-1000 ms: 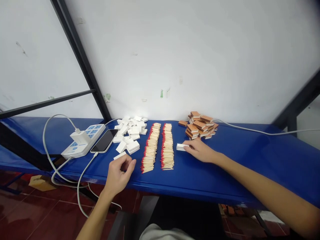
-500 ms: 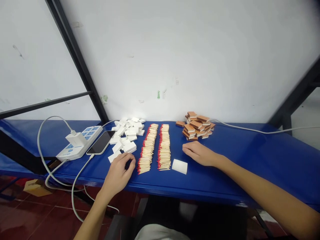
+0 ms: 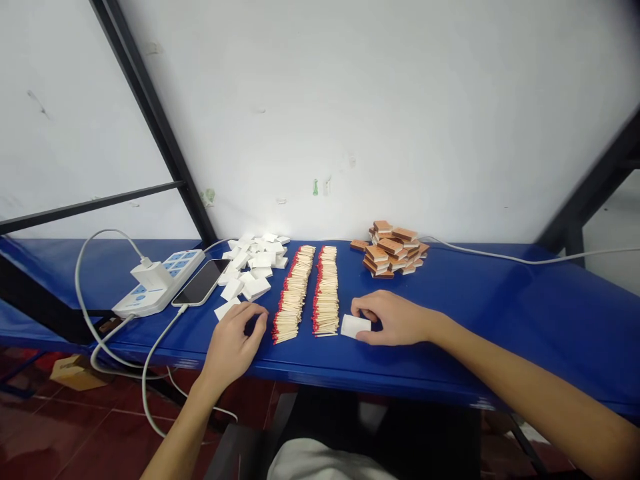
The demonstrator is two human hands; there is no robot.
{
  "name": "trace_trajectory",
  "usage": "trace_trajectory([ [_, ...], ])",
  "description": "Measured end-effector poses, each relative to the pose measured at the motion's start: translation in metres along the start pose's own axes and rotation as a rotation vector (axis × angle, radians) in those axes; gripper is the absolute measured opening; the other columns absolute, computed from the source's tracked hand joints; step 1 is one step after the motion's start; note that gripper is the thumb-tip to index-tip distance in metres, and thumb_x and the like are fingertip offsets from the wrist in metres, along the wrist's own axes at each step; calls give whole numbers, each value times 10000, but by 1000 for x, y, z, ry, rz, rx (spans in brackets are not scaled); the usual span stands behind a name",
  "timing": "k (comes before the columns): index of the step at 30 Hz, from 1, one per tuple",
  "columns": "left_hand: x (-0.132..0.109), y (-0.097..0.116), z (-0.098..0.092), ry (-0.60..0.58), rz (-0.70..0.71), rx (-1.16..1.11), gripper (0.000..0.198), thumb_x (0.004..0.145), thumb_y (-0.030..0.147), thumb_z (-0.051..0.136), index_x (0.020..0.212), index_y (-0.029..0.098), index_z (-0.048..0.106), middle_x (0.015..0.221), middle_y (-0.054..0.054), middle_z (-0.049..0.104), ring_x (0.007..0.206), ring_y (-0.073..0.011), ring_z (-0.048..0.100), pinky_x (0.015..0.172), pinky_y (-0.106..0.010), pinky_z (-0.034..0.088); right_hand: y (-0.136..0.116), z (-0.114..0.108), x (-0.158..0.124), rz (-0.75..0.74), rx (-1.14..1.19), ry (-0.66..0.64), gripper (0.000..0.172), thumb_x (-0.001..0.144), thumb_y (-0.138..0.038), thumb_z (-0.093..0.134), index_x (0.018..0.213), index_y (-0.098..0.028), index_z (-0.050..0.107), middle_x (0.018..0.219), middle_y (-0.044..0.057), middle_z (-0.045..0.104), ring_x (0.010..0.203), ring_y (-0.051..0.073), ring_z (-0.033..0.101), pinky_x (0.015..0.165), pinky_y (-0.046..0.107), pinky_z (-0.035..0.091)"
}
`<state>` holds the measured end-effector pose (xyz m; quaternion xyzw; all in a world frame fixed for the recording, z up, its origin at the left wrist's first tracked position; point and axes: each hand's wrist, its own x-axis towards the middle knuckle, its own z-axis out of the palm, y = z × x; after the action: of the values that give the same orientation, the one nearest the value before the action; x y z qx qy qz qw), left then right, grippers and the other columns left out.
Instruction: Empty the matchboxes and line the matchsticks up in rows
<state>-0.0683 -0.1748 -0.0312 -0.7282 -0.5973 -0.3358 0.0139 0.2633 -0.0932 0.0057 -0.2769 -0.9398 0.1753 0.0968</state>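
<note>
Two long rows of red-tipped matches, a left row (image 3: pixel 294 293) and a right row (image 3: pixel 327 291), lie on the blue table (image 3: pixel 470 293). Just right of them is a small white box piece (image 3: pixel 354 326). My right hand (image 3: pixel 395 319) is around its right end, thumb at the near edge and fingers at the far edge. Left of the matches my left hand (image 3: pixel 237 337) rests on the table with thumb and fingers curved apart, holding nothing. Beyond it spreads a heap of white pieces (image 3: pixel 257 257). Brown matchbox covers (image 3: pixel 393 250) are piled at the back right.
On the left lie a phone (image 3: pixel 203 283) on its cable and a white power strip (image 3: pixel 163 283) with a charger (image 3: pixel 151 276) plugged in. A white cable (image 3: pixel 495 255) runs along the back right. Black metal posts stand at both sides, before a white wall.
My right hand has moved nearer and opened from a closed shape to come around the white box piece. My left hand has barely moved.
</note>
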Motion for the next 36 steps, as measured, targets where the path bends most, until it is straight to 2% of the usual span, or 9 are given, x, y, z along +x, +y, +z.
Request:
trace_trajectory([
  [4,-3,0,2,158,-151,130,360,967,370,437,657,205,514,642,-11,588,642,-180,532,627,-305,367,2,-4,-2,3,-57,-15,146,787,-280,634,837,-207,518,738,-10,564,648,143,453,610,278,263],
  [7,-1,-1,3,102,-168,176,369,961,390,441,644,208,487,630,-5,572,634,-184,512,622,-311,330,3,-7,-4,16,-66,-25,160,831,-335,623,860,-204,535,722,-7,563,685,162,475,679,293,301],
  [13,1,1,1,6,-103,95,320,976,392,438,750,204,566,784,-19,641,768,-197,573,719,-314,380,10,-5,-3,115,-10,45,228,916,-422,562,872,-201,599,633,4,549,741,195,491,695,301,322],
  [16,-2,2,1,79,-42,27,270,973,345,458,780,199,577,800,-21,639,782,-186,581,743,-306,396,11,1,-1,88,4,134,205,927,-358,535,812,-199,594,566,-30,484,615,148,445,663,283,323],
  [20,-6,8,0,213,116,-38,306,947,258,494,647,198,480,605,15,492,609,-148,460,680,-310,360,5,4,2,-15,-2,248,171,922,-269,502,800,-196,597,565,-52,452,528,110,396,612,262,304],
  [25,-2,32,5,159,263,-354,402,951,218,450,582,196,291,549,29,297,524,-126,301,561,-317,246,-3,0,13,-159,-95,263,85,869,-233,552,837,-197,622,694,-10,565,622,126,454,640,259,312],
  [30,10,46,16,82,198,-772,433,960,311,452,586,205,260,566,22,241,527,-131,260,543,-329,189,-11,-6,24,-197,-125,220,59,836,-214,576,845,-193,631,694,-13,580,629,126,476,648,260,320],
  [33,10,42,21,69,134,-859,463,930,371,478,567,214,239,553,24,209,522,-131,222,540,-330,184,-17,-4,26,-233,-124,210,77,825,-215,582,881,-193,630,749,5,620,655,134,503,652,260,335],
  [36,3,38,25,53,169,-836,457,918,364,490,567,211,239,545,28,203,510,-126,211,536,-327,171,-18,4,26,-254,-125,256,121,830,-231,583,932,-190,632,803,24,650,692,147,536,666,264,351],
])
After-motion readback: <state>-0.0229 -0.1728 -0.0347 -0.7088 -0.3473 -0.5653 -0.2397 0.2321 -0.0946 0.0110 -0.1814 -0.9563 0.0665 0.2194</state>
